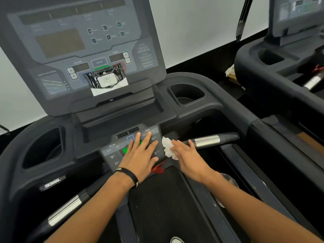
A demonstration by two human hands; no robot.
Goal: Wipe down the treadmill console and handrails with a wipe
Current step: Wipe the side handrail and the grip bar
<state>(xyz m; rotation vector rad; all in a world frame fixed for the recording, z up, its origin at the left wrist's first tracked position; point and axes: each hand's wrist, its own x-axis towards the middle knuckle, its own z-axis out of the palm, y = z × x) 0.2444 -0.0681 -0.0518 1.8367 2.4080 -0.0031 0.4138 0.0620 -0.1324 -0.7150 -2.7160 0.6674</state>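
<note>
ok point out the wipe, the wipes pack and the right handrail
wipe (pixel 168 147), head view, middle of the crumpled white sheet
wipes pack (pixel 105 78), head view, its white label
right handrail (pixel 207 140), head view, silver grip band

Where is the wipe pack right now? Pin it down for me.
In the head view, the wipe pack leans upright on the console ledge, centre-left of frame, covering its lower buttons, above both hands.

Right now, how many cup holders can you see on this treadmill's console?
2. One cup holder sits at the console's left, one cup holder at its upper right. The neighbouring treadmill has its own recess.
</note>
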